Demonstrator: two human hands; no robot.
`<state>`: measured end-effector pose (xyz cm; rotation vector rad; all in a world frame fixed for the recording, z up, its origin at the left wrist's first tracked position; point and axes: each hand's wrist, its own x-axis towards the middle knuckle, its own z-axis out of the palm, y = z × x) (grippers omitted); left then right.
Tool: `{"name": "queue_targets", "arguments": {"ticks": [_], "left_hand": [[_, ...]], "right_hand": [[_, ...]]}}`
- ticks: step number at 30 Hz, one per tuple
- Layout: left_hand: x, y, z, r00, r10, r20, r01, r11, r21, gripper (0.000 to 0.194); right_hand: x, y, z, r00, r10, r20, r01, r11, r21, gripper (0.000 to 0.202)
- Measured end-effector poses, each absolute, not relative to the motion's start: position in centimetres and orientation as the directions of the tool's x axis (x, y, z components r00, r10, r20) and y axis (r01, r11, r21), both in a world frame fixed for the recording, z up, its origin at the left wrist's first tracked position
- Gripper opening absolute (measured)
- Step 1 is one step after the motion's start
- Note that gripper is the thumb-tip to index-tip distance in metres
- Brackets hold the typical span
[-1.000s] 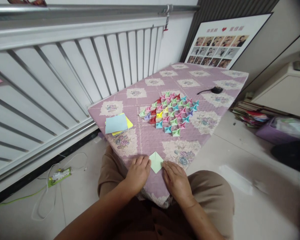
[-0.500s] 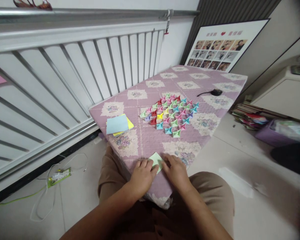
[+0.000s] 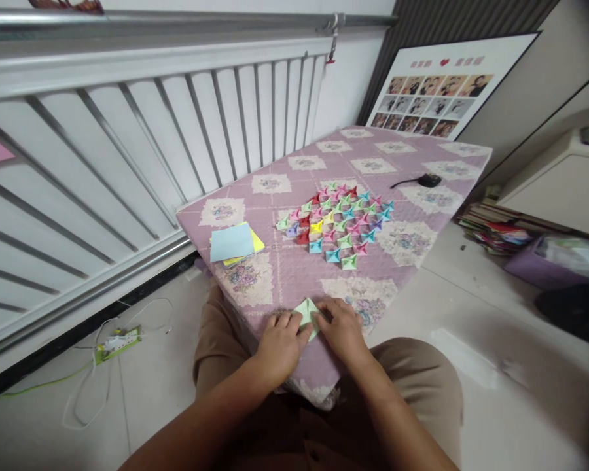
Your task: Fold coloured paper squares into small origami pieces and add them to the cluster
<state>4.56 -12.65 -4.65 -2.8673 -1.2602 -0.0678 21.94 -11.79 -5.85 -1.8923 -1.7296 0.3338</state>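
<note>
A pale green sheet of origami paper (image 3: 306, 305) lies as a small diamond near the close corner of the table, with a crease running down from its top point. My left hand (image 3: 281, 340) holds its left side down, fingers bent and thumb on the paper. On the other side, my right hand (image 3: 341, 327) grips the right edge with thumb and fingers and presses a flap toward the middle crease. The fingers cover the lower and side parts of the sheet. Beyond the hands stand several small folded paper pieces (image 3: 344, 242) in rows, in green, pink, red, blue and yellow.
A stack of blue and yellow paper sheets (image 3: 232, 243) lies at the table's left edge. A black object with a thin tail (image 3: 428, 180) rests at the far right of the flowered tablecloth (image 3: 294, 281). A white radiator (image 3: 177, 137) borders the left; a power strip (image 3: 118, 344) is on the floor.
The paper's right side has been brought inward, and a folded edge now shows at the middle crease. My right hand has shifted slightly left and up over it; my left hand stays put.
</note>
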Motion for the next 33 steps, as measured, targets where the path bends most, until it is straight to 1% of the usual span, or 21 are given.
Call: {"name": "queue_targets", "arguments": {"ticks": [2,8,12,17,25,28,33], "left_hand": [[4.6,-12.6,-4.8,0.673,0.739,0.045,0.739,-0.674,0.008,0.035],[4.5,-12.6,-4.8,0.670,0.740,0.060,0.741,-0.672,0.000,0.034],[4.5,-12.7,-4.7,0.669,0.741,0.050,0.742,-0.670,-0.003,0.035],[4.5,-12.7,-4.4,0.673,0.739,0.029,0.739,-0.674,0.000,0.035],[4.5,-12.6,-4.5,0.665,0.747,0.019,0.747,-0.665,0.009,0.036],[4.5,-12.6,-4.4,0.665,0.746,0.022,0.746,-0.665,0.010,0.036],[4.4,-12.6,-4.2,0.669,0.743,0.025,0.743,-0.669,0.017,0.036]], "right_hand": [[21.9,-11.8,-5.9,0.137,0.972,0.191,0.829,-0.007,-0.559,0.008],[21.8,-11.8,-5.9,0.082,0.965,0.250,0.846,0.065,-0.530,0.009],[22.0,-11.6,-5.8,0.069,0.964,0.256,0.837,0.084,-0.541,0.009],[22.2,-11.5,-6.0,0.035,0.956,0.292,0.812,0.143,-0.566,0.009],[22.6,-11.4,-6.3,-0.013,0.972,0.233,0.783,0.155,-0.602,0.010],[22.9,-11.4,-6.1,-0.066,0.974,0.214,0.789,0.183,-0.586,0.019],[23.2,-11.5,-5.7,-0.166,0.962,0.216,0.806,0.258,-0.532,0.012]]}}
